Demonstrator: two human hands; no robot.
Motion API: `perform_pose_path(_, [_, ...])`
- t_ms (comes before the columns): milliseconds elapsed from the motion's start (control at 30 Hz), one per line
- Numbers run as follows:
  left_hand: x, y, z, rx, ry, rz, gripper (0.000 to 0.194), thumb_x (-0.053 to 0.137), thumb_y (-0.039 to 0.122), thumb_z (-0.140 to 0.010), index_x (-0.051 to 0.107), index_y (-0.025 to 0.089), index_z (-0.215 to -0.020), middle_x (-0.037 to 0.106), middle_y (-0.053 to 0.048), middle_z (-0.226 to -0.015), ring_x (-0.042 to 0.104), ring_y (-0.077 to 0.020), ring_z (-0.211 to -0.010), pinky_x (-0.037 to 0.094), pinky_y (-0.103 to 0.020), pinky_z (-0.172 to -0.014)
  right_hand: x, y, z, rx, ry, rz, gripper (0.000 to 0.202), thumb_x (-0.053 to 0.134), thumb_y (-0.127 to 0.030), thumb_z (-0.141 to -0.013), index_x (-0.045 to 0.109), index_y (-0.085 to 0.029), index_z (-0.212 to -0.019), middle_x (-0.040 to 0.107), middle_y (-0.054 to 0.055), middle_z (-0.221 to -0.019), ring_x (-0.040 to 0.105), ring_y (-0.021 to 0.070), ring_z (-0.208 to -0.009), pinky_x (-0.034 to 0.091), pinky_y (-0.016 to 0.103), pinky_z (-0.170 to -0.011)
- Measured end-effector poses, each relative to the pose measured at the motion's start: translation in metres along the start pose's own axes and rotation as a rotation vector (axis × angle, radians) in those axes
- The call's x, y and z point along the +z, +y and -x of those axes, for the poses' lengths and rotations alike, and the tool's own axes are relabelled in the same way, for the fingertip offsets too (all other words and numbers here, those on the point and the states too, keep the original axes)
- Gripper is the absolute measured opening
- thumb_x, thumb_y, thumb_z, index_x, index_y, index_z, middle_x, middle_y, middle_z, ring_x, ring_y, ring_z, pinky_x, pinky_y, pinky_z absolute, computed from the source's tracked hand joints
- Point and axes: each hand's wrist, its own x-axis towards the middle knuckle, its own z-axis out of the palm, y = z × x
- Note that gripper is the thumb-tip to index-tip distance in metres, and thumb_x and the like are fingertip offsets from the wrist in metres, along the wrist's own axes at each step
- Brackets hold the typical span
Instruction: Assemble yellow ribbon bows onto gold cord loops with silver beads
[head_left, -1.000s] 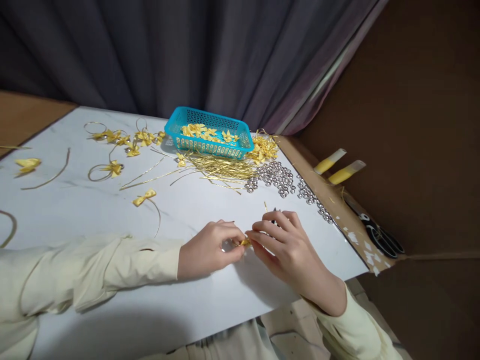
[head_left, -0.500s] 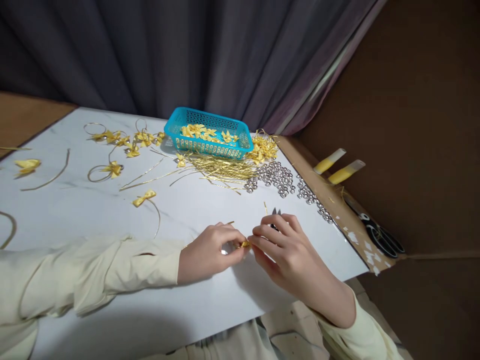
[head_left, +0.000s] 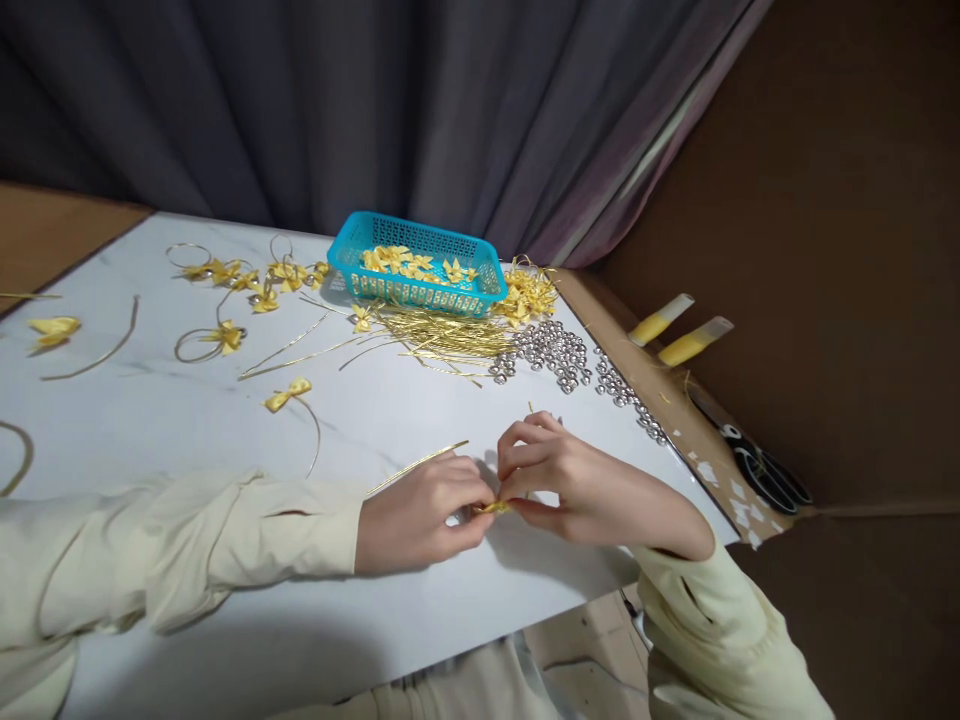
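My left hand [head_left: 431, 510] and my right hand [head_left: 559, 478] meet over the near part of the white board, both closed at the fingertips. Between them is a small yellow ribbon bow [head_left: 493, 508], pinched from both sides and mostly covered by the fingers. A straight gold wire tie [head_left: 420, 466] lies just beyond my left hand. Past the hands, a yellow bow [head_left: 287, 395] with a curved gold tie rests on the board. Small silver rings or beads [head_left: 551, 350] are heaped beyond my right hand.
A blue basket [head_left: 420, 296] with yellow bows stands at the back, gold ties [head_left: 450, 335] before it. Finished-looking looped bows [head_left: 227, 337] lie at left. Two yellow-filled tubes [head_left: 696, 341] and black-handled scissors [head_left: 757, 470] are off the board's right edge. A dark curtain [head_left: 300, 110] hangs behind.
My right hand has turned flatter, its wrist and forearm rising, and now covers most of the dark pointed tool behind it. The bow between the fingertips has shifted slightly toward me.
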Motion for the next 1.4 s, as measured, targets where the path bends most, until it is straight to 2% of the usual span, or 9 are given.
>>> perform_pose_path(233, [-0.003, 0.001, -0.003, -0.040, -0.013, 0.118, 0.015, 0.050, 0.016, -0.082, 0.060, 0.014, -0.070, 0.062, -0.004, -0.068, 0.055, -0.0130, -0.067, 0.043, -0.025, -0.069, -0.002, 0.006, -0.004, -0.015, -0.058, -0.112, 0.015, 0.056, -0.007, -0.077, 0.065, -0.019, -0.077, 0.063, 0.002, -0.077, 0.053, 0.0153, -0.084, 0.034, 0.034, -0.084])
perform_pose_path(433, [-0.009, 0.001, -0.007, -0.268, -0.136, 0.369, 0.012, 0.055, 0.018, -0.079, 0.063, 0.014, -0.071, 0.063, -0.001, -0.066, 0.056, -0.0102, -0.062, 0.044, -0.019, -0.058, 0.002, 0.002, -0.001, 0.027, -0.016, -0.093, 0.014, 0.057, -0.008, -0.077, 0.065, -0.019, -0.077, 0.063, 0.001, -0.077, 0.053, 0.0150, -0.083, 0.035, 0.034, -0.083])
perform_pose_path(533, [-0.009, 0.001, -0.007, -0.306, -0.187, 0.438, 0.012, 0.056, 0.020, -0.078, 0.063, 0.013, -0.072, 0.063, 0.000, -0.064, 0.057, -0.0099, -0.061, 0.044, -0.018, -0.059, 0.003, 0.002, 0.000, 0.029, -0.014, -0.126, 0.015, 0.059, -0.007, -0.075, 0.066, -0.019, -0.077, 0.064, 0.001, -0.077, 0.054, 0.0149, -0.085, 0.035, 0.034, -0.084])
perform_pose_path(633, [-0.006, 0.000, -0.005, -0.248, -0.153, 0.368, 0.009, 0.056, 0.017, -0.076, 0.064, 0.013, -0.075, 0.063, -0.001, -0.066, 0.056, -0.0099, -0.060, 0.044, -0.019, -0.059, 0.001, 0.005, 0.001, 0.020, -0.034, -0.208, 0.016, 0.060, -0.006, -0.074, 0.067, -0.020, -0.076, 0.066, 0.001, -0.078, 0.056, 0.0143, -0.085, 0.036, 0.034, -0.087])
perform_pose_path(733, [-0.004, 0.001, -0.003, -0.101, -0.117, 0.258, 0.010, 0.054, 0.016, -0.077, 0.064, 0.013, -0.073, 0.063, -0.003, -0.067, 0.055, -0.0113, -0.063, 0.044, -0.021, -0.062, 0.001, 0.011, -0.001, -0.032, -0.084, -0.300, 0.017, 0.059, -0.005, -0.074, 0.068, -0.019, -0.074, 0.068, 0.001, -0.077, 0.058, 0.0133, -0.084, 0.038, 0.032, -0.088])
perform_pose_path(900, [-0.007, 0.004, -0.004, 0.030, -0.187, 0.220, 0.017, 0.048, 0.018, -0.084, 0.063, 0.014, -0.077, 0.066, -0.007, -0.073, 0.057, -0.0141, -0.071, 0.045, -0.025, -0.071, 0.005, 0.026, -0.006, -0.121, -0.201, -0.462, 0.015, 0.055, -0.013, -0.080, 0.068, -0.018, -0.079, 0.068, 0.005, -0.078, 0.060, 0.0127, -0.080, 0.045, 0.028, -0.081])
perform_pose_path(1033, [-0.010, 0.005, -0.005, 0.051, -0.232, 0.206, 0.017, 0.047, 0.018, -0.086, 0.063, 0.015, -0.082, 0.068, -0.008, -0.080, 0.058, -0.0162, -0.079, 0.043, -0.027, -0.077, 0.009, 0.035, -0.009, -0.151, -0.262, -0.562, 0.013, 0.055, -0.019, -0.082, 0.068, -0.018, -0.080, 0.068, 0.007, -0.081, 0.061, 0.0131, -0.081, 0.046, 0.028, -0.079])
perform_pose_path(1400, [-0.008, 0.003, -0.002, 0.029, -0.179, 0.145, 0.013, 0.050, 0.017, -0.085, 0.062, 0.013, -0.083, 0.065, -0.007, -0.080, 0.058, -0.0157, -0.081, 0.041, -0.027, -0.078, 0.003, 0.027, 0.000, -0.064, -0.156, -0.457, 0.012, 0.057, -0.011, -0.079, 0.068, -0.016, -0.082, 0.066, 0.005, -0.078, 0.059, 0.0119, -0.077, 0.047, 0.026, -0.077])
